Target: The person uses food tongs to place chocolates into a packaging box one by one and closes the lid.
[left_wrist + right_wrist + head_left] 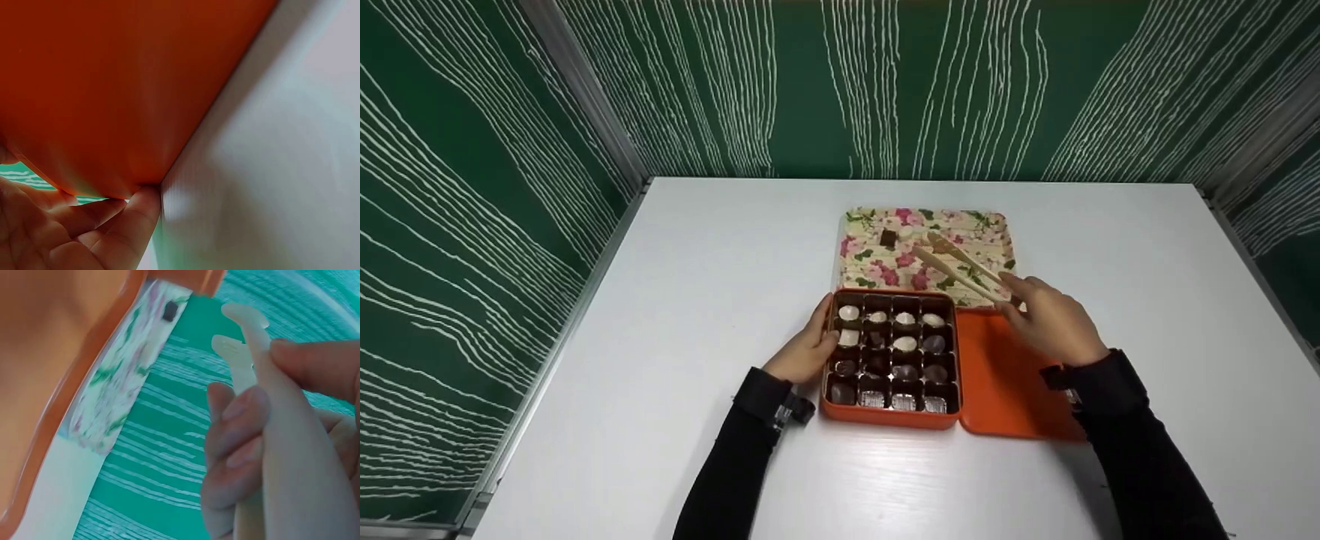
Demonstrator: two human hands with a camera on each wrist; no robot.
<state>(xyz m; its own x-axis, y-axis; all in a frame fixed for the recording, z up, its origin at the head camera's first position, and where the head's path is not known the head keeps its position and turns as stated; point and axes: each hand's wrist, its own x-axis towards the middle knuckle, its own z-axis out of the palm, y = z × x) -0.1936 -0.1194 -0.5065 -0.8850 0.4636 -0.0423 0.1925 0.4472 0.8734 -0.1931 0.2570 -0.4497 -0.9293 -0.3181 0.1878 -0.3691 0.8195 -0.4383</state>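
Observation:
In the head view, my left hand holds the left side of an orange box, thumb at the rim. The left wrist view shows its fingertips against the outer wall near the table. White and dark chocolates sit in the box's brown divided insert; several front compartments hold none. My right hand grips pale tongs above a floral tray. The tong tips stand apart with nothing between them in the right wrist view. A dark square chocolate lies on the tray, left of the tips.
An orange lid lies against the box's right side, under my right forearm. All of it stands on a white table. Green panels with wavy white lines rise behind the table and at both sides.

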